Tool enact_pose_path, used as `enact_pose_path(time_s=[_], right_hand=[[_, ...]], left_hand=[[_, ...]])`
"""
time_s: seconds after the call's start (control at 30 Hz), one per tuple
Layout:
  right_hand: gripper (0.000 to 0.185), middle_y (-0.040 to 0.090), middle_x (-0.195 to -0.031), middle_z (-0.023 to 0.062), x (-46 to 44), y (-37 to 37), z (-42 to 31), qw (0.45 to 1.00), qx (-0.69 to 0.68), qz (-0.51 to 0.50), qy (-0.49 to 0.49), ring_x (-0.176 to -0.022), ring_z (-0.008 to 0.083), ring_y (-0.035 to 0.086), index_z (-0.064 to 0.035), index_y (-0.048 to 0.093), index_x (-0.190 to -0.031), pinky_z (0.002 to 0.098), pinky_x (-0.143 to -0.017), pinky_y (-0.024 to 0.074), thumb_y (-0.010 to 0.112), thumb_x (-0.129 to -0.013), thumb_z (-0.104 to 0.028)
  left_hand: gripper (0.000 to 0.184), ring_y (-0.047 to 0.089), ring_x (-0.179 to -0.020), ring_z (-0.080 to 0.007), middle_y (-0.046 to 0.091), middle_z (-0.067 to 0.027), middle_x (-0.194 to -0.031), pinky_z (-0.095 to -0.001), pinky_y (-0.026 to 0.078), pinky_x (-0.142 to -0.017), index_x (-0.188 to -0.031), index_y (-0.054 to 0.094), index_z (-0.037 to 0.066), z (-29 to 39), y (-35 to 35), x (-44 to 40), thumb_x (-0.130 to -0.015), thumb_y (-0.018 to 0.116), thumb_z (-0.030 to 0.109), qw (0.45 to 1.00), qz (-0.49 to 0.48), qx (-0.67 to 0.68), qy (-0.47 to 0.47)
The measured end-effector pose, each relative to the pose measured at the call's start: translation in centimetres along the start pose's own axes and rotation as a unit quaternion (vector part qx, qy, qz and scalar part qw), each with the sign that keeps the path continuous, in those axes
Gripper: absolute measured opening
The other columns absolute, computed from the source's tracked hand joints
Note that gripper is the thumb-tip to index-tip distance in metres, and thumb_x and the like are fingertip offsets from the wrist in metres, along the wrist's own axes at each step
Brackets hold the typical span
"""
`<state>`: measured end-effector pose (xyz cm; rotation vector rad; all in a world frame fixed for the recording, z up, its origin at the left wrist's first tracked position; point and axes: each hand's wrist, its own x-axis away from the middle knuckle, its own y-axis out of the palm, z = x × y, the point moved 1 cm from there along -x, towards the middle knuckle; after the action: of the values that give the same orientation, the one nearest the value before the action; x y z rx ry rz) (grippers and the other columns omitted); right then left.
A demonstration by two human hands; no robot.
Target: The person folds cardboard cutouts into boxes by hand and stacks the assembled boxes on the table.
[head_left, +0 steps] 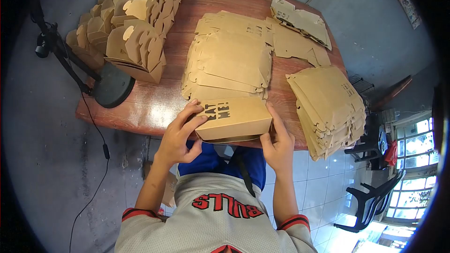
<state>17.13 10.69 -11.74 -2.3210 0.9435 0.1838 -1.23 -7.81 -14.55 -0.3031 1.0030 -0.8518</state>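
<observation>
At the near edge of the counter (150,100), your left hand (180,136) and right hand (278,144) hold an "EAT ME!" kraft carton (246,115), fingers (198,122) pinching both ends; flat carton blanks (229,58) stacked just beyond.

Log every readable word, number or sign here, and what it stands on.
"EAT ME!" on the cardboard box between the left hand and right hand.
"BULLS" on the shirt, upside down in this view.
Too small to read: prints on the middle stack, right stack and far stack of flat cardboard.
</observation>
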Motion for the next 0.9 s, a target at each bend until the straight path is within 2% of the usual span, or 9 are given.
enact_pose_path(time_s=[0.1, 0.2, 0.3, 0.43, 0.57, 0.67, 0.77, 0.87, 0.9], right_hand=[[0.048, 0.061, -0.124, 0.0223, -0.3, -1.1, -1.7, 0.986, -0.127, -0.039, 0.101, -0.111, 0.0238, 0.064, -0.0010, 0.051, -0.132, 0.0347, -0.091, 0.0509, 0.059, -0.084, 0.002], [0.043, 0.068, -0.111, 0.0157, -0.8, 0.7, -0.6, 0.934, -0.328, 0.132, 0.056, -0.104, 0.0155, 0.065, 0.0010, 0.056, -0.127, 0.0304, -0.090, 0.0502, 0.067, -0.086, -0.005], [0.042, 0.070, -0.104, 0.0110, -1.0, 0.5, 1.3, 0.977, -0.174, 0.071, 0.101, -0.099, 0.0134, 0.064, 0.0009, 0.059, -0.122, 0.0277, -0.089, 0.0490, 0.073, -0.084, -0.009], [0.038, 0.070, -0.107, 0.0108, -1.6, 1.2, 1.4, 0.956, -0.250, 0.073, 0.134, -0.098, 0.0124, 0.063, 0.0007, 0.062, -0.120, 0.0263, -0.087, 0.0481, 0.073, -0.085, -0.013], [0.036, 0.070, -0.104, 0.0113, -2.0, 1.0, 1.7, 0.980, -0.132, 0.074, 0.130, -0.096, 0.0125, 0.064, -0.0041, 0.064, -0.120, 0.0259, -0.085, 0.0477, 0.071, -0.087, -0.017], [0.029, 0.071, -0.100, 0.0100, -2.5, 0.6, -0.5, 0.980, -0.067, 0.104, 0.157, -0.098, 0.0168, 0.066, -0.0048, 0.068, -0.112, 0.0286, -0.087, 0.0477, 0.071, -0.086, -0.016], [0.022, 0.070, -0.101, 0.0070, -2.7, 1.9, -0.1, 0.972, 0.074, 0.222, 0.005, -0.100, 0.0210, 0.066, -0.0062, 0.071, -0.103, 0.0372, -0.093, 0.0459, 0.072, -0.083, -0.016], [0.023, 0.069, -0.108, 0.0051, -2.1, 3.0, 0.1, 0.956, 0.173, 0.154, -0.182, -0.108, 0.0251, 0.063, -0.0098, 0.071, -0.097, 0.0524, -0.102, 0.0370, 0.074, -0.081, -0.026], [0.026, 0.068, -0.110, 0.0048, -1.8, 3.3, -0.5, 0.956, 0.173, 0.127, -0.202, -0.111, 0.0253, 0.062, -0.0106, 0.072, -0.096, 0.0566, -0.103, 0.0324, 0.075, -0.080, -0.031]], left_hand=[[0.059, 0.049, -0.124, -0.0410, 0.050, -0.0243, -0.128, -0.0414, 0.043, -0.101, -0.125, 0.048, -0.001, -0.3, 0.4, -0.3, -0.068, 0.063, 0.003, 0.994, 0.035, 0.093, -0.033], [0.057, 0.055, -0.117, -0.0341, 0.052, -0.0232, -0.126, -0.0366, 0.041, -0.099, -0.126, 0.045, -0.003, -0.2, 0.8, -0.5, -0.073, 0.064, 0.005, 0.983, 0.058, 0.155, -0.073], [0.055, 0.057, -0.111, -0.0273, 0.055, -0.0202, -0.122, -0.0341, 0.042, -0.098, -0.128, 0.043, -0.004, -0.2, 2.4, 0.5, -0.078, 0.064, 0.008, 0.937, 0.076, 0.303, -0.156], [0.057, 0.059, -0.109, -0.0238, 0.057, -0.0209, -0.121, -0.0342, 0.046, -0.093, -0.135, 0.038, -0.006, 1.1, 3.0, 0.4, -0.082, 0.058, 0.002, 0.910, 0.110, 0.357, -0.181], [0.049, 0.065, -0.096, -0.0267, 0.058, -0.0240, -0.119, -0.0349, 0.053, -0.082, -0.126, 0.054, -0.001, -0.7, 3.0, 1.0, -0.077, 0.058, -0.002, 0.978, 0.080, 0.186, -0.050], [0.044, 0.067, -0.090, -0.0301, 0.059, -0.0256, -0.113, -0.0330, 0.054, -0.074, -0.118, 0.061, 0.001, 0.4, 3.1, 0.1, -0.074, 0.058, -0.003, 0.976, 0.095, 0.181, -0.080], [0.043, 0.067, -0.081, -0.0305, 0.061, -0.0258, -0.108, -0.0310, 0.054, -0.066, -0.114, 0.062, 0.000, 0.3, 3.6, -0.2, -0.071, 0.058, -0.004, 0.985, 0.121, 0.116, -0.043], [0.043, 0.067, -0.077, -0.0291, 0.062, -0.0225, -0.102, -0.0320, 0.054, -0.064, -0.110, 0.063, -0.001, 1.4, 4.0, -1.5, -0.068, 0.058, -0.006, 0.987, 0.154, 0.039, -0.030], [0.043, 0.066, -0.077, -0.0288, 0.062, -0.0217, -0.100, -0.0324, 0.054, -0.064, -0.110, 0.063, -0.001, 1.5, 4.1, -1.5, -0.067, 0.058, -0.006, 0.986, 0.162, 0.021, -0.027]])
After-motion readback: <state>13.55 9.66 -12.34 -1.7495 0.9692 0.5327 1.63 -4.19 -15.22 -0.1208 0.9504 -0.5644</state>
